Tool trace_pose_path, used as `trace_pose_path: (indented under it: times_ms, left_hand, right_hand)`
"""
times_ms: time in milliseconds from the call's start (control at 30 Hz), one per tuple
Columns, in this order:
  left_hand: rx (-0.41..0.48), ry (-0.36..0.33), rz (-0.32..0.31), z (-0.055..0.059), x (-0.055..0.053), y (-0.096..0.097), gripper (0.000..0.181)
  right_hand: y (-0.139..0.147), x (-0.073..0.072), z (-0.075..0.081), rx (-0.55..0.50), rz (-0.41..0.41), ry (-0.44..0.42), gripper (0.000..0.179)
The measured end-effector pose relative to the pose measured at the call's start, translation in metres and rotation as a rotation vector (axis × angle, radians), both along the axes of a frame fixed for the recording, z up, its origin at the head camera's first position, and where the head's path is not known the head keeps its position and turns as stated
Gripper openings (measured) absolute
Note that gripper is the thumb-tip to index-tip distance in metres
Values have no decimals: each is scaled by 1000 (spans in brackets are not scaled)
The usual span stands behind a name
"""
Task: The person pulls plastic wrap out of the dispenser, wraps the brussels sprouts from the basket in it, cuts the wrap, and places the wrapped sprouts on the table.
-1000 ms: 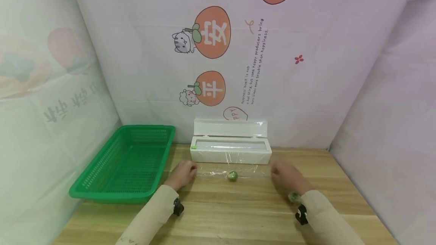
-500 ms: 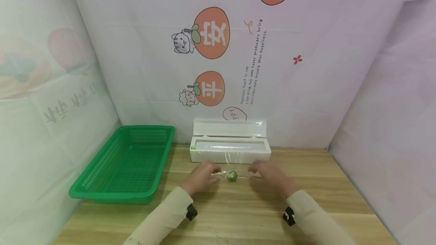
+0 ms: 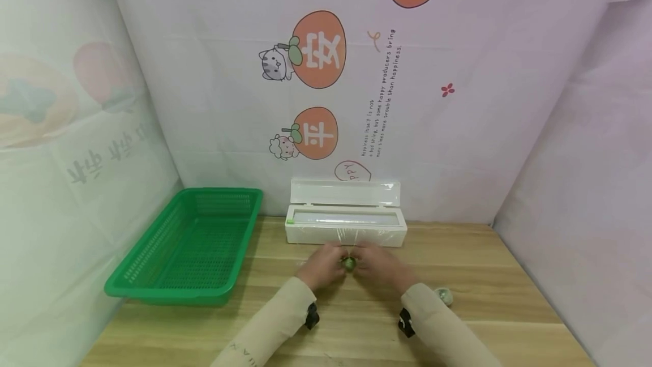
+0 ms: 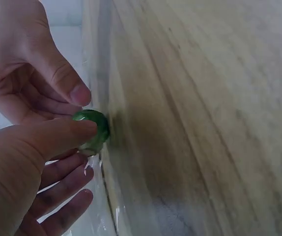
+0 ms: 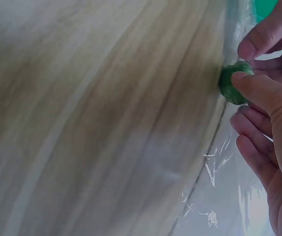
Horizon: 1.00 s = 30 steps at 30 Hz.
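Observation:
A small green ball (image 3: 350, 264) sits low over the table between my two hands, with clear cling film (image 5: 212, 164) about it. My left hand (image 3: 324, 265) pinches it from the left, the thumb lying across its side in the left wrist view. From the right, my right hand (image 3: 379, 265) pinches it too, its thumb pressed on the green surface (image 5: 235, 86) in the right wrist view. The other fingers of both hands spread loosely behind the ball. The film runs back toward a white cling film dispenser (image 3: 346, 235), whose lid stands raised.
A green plastic basket (image 3: 234, 276) stands on the left of the wooden table (image 3: 351, 333). A small pale green film-wrapped item (image 3: 444, 297) lies beside my right sleeve. Printed cloth walls (image 3: 458, 146) close off the back and both sides.
Both hands have moved inward from the two ends of the film strip to the green ball and now pinch it. The dispenser and basket have stayed put.

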<state>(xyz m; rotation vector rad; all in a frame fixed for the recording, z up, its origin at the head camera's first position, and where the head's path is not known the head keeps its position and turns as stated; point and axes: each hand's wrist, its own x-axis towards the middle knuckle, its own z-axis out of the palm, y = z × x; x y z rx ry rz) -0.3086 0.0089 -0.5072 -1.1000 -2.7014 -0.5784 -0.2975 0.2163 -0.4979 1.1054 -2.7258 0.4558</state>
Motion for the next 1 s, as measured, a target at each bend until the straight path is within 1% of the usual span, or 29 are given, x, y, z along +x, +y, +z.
trace_pose_path:
  times_ms: [100,233,300,400,500,600,700,767,867,1000]
  left_hand:
    - [15,-19,9,-3,-3,3,23]
    - [26,-46,33,-6,-11,4,15]
    - [22,-47,40,-6,-15,4,13]
    - [0,-53,44,-2,-18,4,12]
    - [-32,-42,55,2,-19,4,14]
    - [-51,-9,57,5,-18,5,21]
    - [-60,41,41,7,-19,8,26]
    - [-64,69,29,6,-21,11,24]
    - [-57,82,18,4,-24,13,17]
    - [-42,47,9,3,-28,14,8]
  right_hand:
    - [-3,-4,-5,8,-21,15,26]
    - [-4,-10,-8,-6,-33,27,21]
    - [-6,-12,-8,-16,-39,31,18]
    - [-8,-17,-8,-33,-43,22,13]
    - [-9,-21,-8,-40,-28,3,10]
    - [-8,-26,-7,-74,-8,-60,8]
    - [-6,-30,-5,-118,-6,-129,14]
    - [-4,-31,-4,-133,-10,-159,18]
    - [-4,-32,-3,-133,-4,-164,18]
    - [-6,-33,-3,-114,-14,-140,17]
